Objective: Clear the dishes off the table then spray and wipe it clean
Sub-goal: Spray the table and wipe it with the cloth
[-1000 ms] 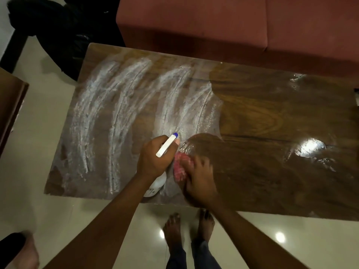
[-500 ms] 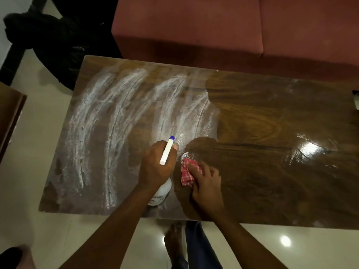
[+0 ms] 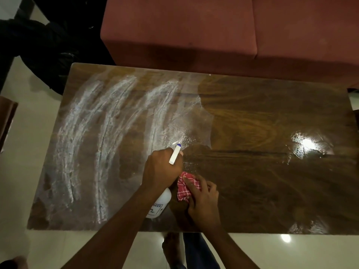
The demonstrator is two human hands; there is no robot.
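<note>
Left fingers (image 3: 177,167) grip bottle (image 3: 161,204), right fingers (image 3: 191,182) hold cloth (image 3: 183,191).

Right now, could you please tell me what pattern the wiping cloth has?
The cloth is red with white checks, seen in the head view.

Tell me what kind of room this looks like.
Most likely a home living room: a low wooden coffee table stands in front of a reddish sofa on a pale glossy floor.
</note>
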